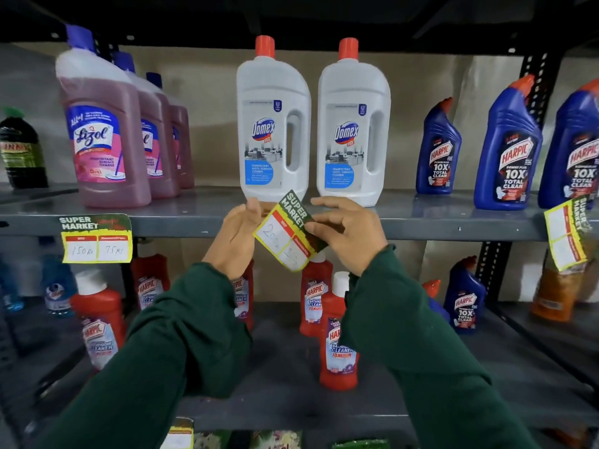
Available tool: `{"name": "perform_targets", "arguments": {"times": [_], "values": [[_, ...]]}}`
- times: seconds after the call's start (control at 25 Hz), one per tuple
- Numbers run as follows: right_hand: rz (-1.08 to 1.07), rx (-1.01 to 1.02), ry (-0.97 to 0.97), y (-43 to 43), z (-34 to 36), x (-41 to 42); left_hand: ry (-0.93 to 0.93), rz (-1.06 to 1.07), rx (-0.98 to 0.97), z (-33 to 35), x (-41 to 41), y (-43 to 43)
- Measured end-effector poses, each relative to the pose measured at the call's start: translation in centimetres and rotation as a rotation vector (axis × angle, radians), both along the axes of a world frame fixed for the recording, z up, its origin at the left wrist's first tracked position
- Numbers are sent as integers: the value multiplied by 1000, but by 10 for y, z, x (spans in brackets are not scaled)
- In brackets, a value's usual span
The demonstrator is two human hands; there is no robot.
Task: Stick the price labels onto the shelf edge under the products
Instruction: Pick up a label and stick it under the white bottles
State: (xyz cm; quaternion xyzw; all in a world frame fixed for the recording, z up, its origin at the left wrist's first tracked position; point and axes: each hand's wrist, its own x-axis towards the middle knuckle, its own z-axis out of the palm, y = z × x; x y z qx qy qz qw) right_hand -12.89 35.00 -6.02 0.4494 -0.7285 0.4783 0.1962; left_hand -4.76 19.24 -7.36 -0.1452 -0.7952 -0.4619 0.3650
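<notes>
A green-and-yellow "Super Market" price label (285, 233) is tilted in front of the grey shelf edge (181, 224), just below two white Domex bottles (272, 124). My right hand (343, 233) pinches the label's right side with thumb and fingers. My left hand (238, 236) touches its upper left corner with the fingertips. Another label (96, 238), reading 150 and 75, is stuck on the shelf edge under the pink Lizol bottles (103, 131). A third label (569, 231) hangs tilted at the right under the blue Harpic bottles (509, 147).
Red Harpic bathroom cleaner bottles (337, 335) stand on the lower shelf behind my arms. A dark green bottle (21, 150) sits at the far left. A black perforated upright (534, 79) frames the rack at the right. More labels or packets (181, 435) lie at the bottom.
</notes>
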Motion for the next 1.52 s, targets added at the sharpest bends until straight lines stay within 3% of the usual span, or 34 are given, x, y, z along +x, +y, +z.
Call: {"name": "perform_targets", "arguments": {"times": [0.16,0.36,0.6,0.8,1.52], "values": [[-79,85,52,-1,-5,2,-148,77,-37,9,10,-2],[-117,99,99,-8,-16,6,-60,336,-376,3,7,0],[-216,24,147,0,-20,3,-19,428,-352,-1,1,7],[-239,39,215,-2,-27,-9,-38,518,-551,-7,-8,5],[-369,-67,157,-20,-33,-10,64,717,-454,-15,-22,10]]}}
